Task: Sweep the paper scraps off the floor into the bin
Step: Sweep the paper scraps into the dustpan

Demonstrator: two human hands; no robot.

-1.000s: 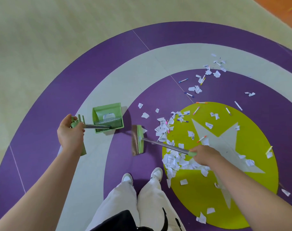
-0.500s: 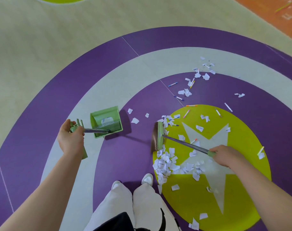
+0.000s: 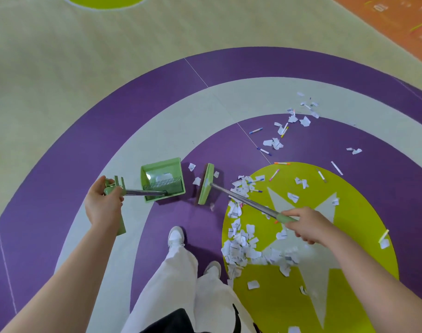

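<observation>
My left hand grips the green top of a long-handled green dustpan standing on the floor, a little white paper inside it. My right hand grips the green grip of a broom whose metal shaft runs up-left to its green head. The head sits just right of the dustpan's open side, with two or three scraps between them. A thick pile of white paper scraps lies on the yellow-green circle below the shaft. Looser scraps spread toward the upper right.
Several coloured marker pens lie among the scraps, on the purple ring and the circle's top edge. My white shoes and white trouser legs stand just left of the pile. An orange floor strip runs along the top right.
The broom head has swung left from the scrap pile to just beside the dustpan. My right hand followed it. The dustpan and left hand stayed in place.
</observation>
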